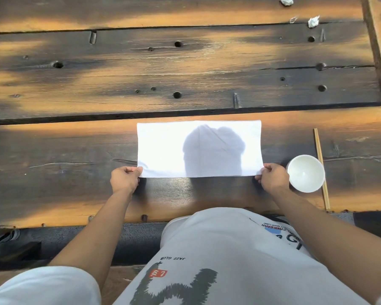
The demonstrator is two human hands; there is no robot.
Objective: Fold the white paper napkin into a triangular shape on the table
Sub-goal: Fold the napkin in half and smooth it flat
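Note:
The white paper napkin (163, 148) lies flat on the dark wooden table (75, 150) as a wide rectangle, with a faint vertical crease near its middle and a head's shadow across it. My left hand (124, 178) pinches the napkin's near left corner between thumb and fingers. At the near right corner, my right hand (273, 176) pinches the paper the same way. Both corners rest at the table surface, near its front edge.
A white bowl (305, 173) stands just right of my right hand, almost touching it. A pair of wooden chopsticks (321, 168) lies beyond the bowl. Two crumpled paper scraps (313, 21) sit at the far right. The planks have holes and gaps.

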